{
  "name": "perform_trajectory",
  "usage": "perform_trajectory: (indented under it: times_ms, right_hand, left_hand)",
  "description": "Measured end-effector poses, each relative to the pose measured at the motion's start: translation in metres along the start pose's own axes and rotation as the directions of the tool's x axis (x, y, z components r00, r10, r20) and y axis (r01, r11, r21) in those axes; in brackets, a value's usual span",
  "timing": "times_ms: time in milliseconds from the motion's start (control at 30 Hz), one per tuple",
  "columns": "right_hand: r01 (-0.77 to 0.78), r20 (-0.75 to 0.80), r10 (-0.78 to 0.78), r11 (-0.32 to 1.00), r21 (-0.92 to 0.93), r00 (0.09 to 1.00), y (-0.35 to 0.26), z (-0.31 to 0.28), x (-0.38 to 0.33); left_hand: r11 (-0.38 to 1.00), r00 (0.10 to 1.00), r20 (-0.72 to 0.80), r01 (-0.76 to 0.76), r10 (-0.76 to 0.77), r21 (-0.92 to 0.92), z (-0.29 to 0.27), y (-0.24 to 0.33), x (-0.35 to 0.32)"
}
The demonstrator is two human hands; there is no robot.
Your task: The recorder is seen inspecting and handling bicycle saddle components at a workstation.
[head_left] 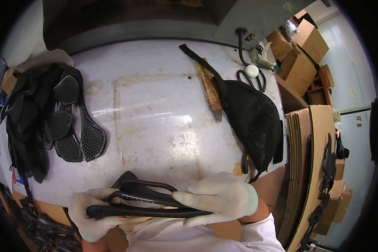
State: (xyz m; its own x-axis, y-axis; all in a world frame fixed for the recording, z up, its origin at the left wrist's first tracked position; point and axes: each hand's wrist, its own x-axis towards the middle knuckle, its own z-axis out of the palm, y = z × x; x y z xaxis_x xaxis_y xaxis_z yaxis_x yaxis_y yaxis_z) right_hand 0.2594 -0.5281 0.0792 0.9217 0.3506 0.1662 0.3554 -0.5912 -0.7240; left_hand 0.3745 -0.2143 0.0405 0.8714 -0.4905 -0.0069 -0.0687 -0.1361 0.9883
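A black bicycle saddle (149, 213) is held in front of my body at the near edge of the table, turned so its side and the rails beneath it show. My left hand (88, 212), in a pale glove, is closed around its left end. At the other end my gloved right hand (222, 197) grips it, fingers along the top and thumb side hidden in part. A scale marking shows on the rail. On the table to the left lies a heap of black honeycomb-patterned saddle pads (67, 122).
A black mesh bag (252, 122) with a strap lies at right, by a worn brown-handled tool (208, 86), black-handled scissors (262, 80) and a white ball (251, 71). Stacked cardboard (298, 168) stands beyond the table's right edge. A grey machine (176, 27) borders the back.
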Motion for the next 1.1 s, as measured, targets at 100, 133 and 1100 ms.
perform_trajectory:
  times_ms: [100,133,1100]
  right_hand:
    - [0.006,-0.082,-0.005,1.0,0.017,0.997,0.004,0.009,-0.002]
    - [0.008,-0.167,-0.004,1.0,0.024,0.986,0.004,0.016,-0.004]
    - [-0.511,0.349,0.403,0.426,0.746,0.846,0.001,0.077,0.027]
  left_hand:
    - [0.996,0.995,-0.086,-0.049,0.042,-0.074,0.011,-0.008,-0.012]
    - [0.994,0.992,-0.074,-0.103,0.099,-0.042,0.01,-0.012,-0.012]
    - [0.953,0.938,0.221,-0.222,0.266,-0.206,0.064,-0.003,-0.003]
